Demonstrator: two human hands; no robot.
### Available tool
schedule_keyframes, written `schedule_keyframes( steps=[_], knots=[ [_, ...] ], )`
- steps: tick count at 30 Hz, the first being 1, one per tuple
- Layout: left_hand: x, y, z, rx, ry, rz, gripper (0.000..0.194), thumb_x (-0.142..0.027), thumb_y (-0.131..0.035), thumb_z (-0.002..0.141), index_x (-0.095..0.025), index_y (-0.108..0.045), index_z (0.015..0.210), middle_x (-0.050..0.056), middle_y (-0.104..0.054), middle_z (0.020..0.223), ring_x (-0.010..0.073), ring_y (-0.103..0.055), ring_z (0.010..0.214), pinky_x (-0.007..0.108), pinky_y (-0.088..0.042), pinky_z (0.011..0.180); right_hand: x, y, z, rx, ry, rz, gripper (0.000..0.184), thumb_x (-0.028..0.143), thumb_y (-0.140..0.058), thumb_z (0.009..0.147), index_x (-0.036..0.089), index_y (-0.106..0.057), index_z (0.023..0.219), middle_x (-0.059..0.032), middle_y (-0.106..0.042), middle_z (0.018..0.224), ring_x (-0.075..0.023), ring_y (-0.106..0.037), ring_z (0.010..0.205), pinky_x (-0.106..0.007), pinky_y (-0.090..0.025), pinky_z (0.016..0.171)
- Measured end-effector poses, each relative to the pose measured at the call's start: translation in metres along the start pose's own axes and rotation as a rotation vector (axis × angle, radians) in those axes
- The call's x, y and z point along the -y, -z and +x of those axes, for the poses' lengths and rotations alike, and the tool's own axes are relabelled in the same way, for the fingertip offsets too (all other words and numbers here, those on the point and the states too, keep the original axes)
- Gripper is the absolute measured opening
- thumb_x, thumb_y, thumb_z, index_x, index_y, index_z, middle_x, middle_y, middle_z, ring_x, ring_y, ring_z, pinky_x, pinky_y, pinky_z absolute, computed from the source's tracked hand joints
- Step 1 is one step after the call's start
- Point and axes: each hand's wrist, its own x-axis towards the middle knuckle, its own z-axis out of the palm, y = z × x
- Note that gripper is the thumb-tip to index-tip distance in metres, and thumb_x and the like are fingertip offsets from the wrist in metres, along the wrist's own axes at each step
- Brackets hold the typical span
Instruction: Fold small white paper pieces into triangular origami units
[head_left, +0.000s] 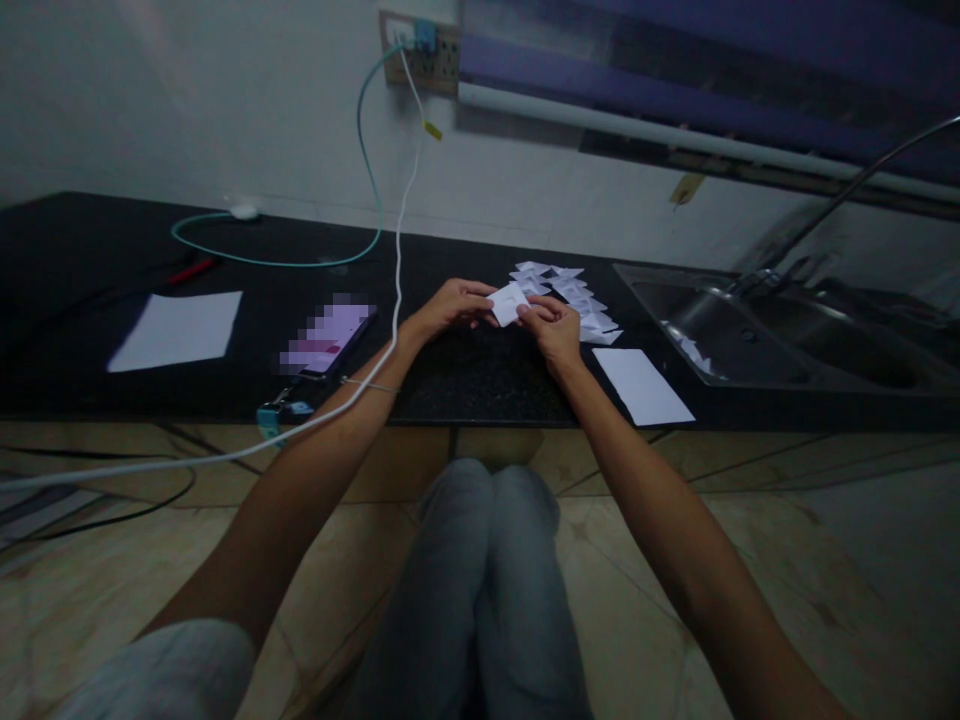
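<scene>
A small folded white paper piece (508,303) is held between both hands just above the black counter (480,375). My left hand (448,305) pinches its left edge with curled fingers. My right hand (551,322) grips its right edge, fingers closed on it. Right behind the hands lies a pile of several similar folded white paper pieces (571,295).
A white sheet (643,385) lies right of my right hand, another white sheet (178,330) at far left. A lit phone (328,340) on a white cable (396,250) sits left of my hands. A steel sink (757,335) with tap is on the right; a green cable (300,262) loops behind.
</scene>
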Motion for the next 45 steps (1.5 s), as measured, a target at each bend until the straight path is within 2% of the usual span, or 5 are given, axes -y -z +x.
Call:
schedule_keyframes(
  steps=[14,25,34,39,45],
  knots=[
    [-0.007,-0.006,-0.008,-0.045,-0.197,0.103,0.039,-0.037,-0.079,0.082,-0.008,-0.079,0.107,0.011,-0.08,0.084,0.0178,-0.075,0.072,0.025,-0.055,0.067,-0.005,0.0,0.002,0.039,-0.013,0.068,0.041,0.048,-0.089,0.064,0.024,-0.08,0.096,-0.003,-0.078,0.091,-0.0178,-0.069,0.076,-0.041,-0.06,0.082],
    [-0.009,-0.004,-0.009,-0.136,-0.102,0.098,0.023,-0.021,-0.071,0.077,-0.008,-0.081,0.094,0.011,-0.078,0.077,0.0124,-0.067,0.063,0.021,-0.046,0.055,0.002,-0.001,0.0,-0.008,0.034,0.059,0.024,0.033,-0.083,0.067,0.025,-0.078,0.089,-0.0022,-0.077,0.09,-0.0202,-0.071,0.085,-0.04,-0.059,0.084],
    [0.004,0.004,-0.003,0.07,-0.052,-0.198,0.025,-0.038,-0.067,0.081,-0.016,-0.066,0.091,0.006,-0.076,0.084,0.0148,-0.071,0.068,0.021,-0.043,0.051,0.008,-0.001,-0.005,0.07,0.177,-0.027,0.014,0.018,-0.076,0.07,0.026,-0.082,0.081,-0.0005,-0.08,0.087,-0.0206,-0.074,0.086,-0.042,-0.057,0.093],
    [-0.002,-0.006,-0.006,0.239,0.002,0.12,0.055,-0.065,-0.057,0.092,-0.011,-0.069,0.092,0.01,-0.074,0.076,0.0132,-0.067,0.063,0.021,-0.042,0.054,0.01,-0.003,-0.007,0.09,0.202,-0.033,0.011,0.019,-0.076,0.073,0.026,-0.081,0.079,-0.0004,-0.08,0.088,-0.0209,-0.075,0.088,-0.042,-0.057,0.096],
    [-0.005,-0.01,-0.008,0.293,-0.103,0.363,0.059,-0.061,-0.051,0.097,-0.015,-0.061,0.062,0.001,-0.055,0.052,0.0082,-0.045,0.048,0.022,-0.034,0.053,0.007,-0.003,-0.007,0.102,0.169,-0.074,0.015,0.029,-0.078,0.075,0.025,-0.081,0.089,-0.0035,-0.081,0.097,-0.0225,-0.075,0.095,-0.043,-0.057,0.096]
  ],
)
